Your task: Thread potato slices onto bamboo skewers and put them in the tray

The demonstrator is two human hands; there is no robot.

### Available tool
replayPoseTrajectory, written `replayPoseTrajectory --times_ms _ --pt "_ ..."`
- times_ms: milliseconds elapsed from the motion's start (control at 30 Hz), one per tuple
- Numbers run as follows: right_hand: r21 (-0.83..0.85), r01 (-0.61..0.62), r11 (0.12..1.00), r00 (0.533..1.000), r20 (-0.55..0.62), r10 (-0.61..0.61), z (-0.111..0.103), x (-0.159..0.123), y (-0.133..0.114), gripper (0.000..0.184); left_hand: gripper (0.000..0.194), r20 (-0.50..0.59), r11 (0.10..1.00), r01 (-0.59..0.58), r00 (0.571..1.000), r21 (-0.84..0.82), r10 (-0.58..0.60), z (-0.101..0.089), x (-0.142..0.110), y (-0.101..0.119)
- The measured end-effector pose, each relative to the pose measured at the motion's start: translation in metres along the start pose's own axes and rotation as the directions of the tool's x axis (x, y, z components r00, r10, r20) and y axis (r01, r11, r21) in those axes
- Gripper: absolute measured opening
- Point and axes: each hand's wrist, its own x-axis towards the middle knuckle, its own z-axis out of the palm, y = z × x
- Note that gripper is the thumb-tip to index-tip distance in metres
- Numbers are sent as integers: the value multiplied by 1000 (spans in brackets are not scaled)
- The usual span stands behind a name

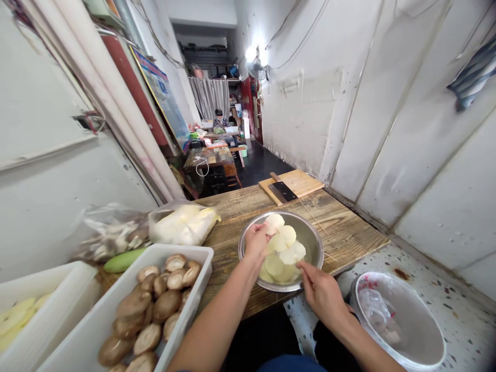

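A steel bowl (310, 233) with several pale potato slices (289, 251) sits near the front edge of a wooden table (349, 227). My left hand (256, 241) reaches over the bowl's left rim and pinches one slice (273, 223) near the top. My right hand (321, 292) rests at the bowl's front rim, fingers curled and pinched together; what they hold is too small to name.
A white tray of brown mushrooms (155, 305) stands at the front left, with another white tray (42, 305), a green vegetable (123, 260) and plastic bags (182, 223) beside it. A cutting board with a cleaver (284, 190) lies behind the bowl. A lined bin (399, 320) stands on the floor right.
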Motion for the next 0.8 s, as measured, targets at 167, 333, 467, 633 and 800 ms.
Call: replayPoseTrajectory --times_ms 167,333,467,633,800 --pt "213 -47 976 997 72 32 -13 3 7 33 22 10 970 130 991 -205 -131 5 -7 13" --pt "309 -123 943 990 102 95 -16 2 15 34 15 33 935 220 975 -277 -220 7 -10 18" --pt "305 -122 944 990 109 93 -16 0 15 34 16 14 940 224 973 -259 -229 10 -10 18" --pt "228 -85 970 992 112 61 -17 -2 11 35 19 -82 990 26 996 -142 -38 12 -12 13" --pt "196 -93 976 991 109 73 -16 -5 9 36 24 -119 998 -57 991 -8 56 9 -9 6"
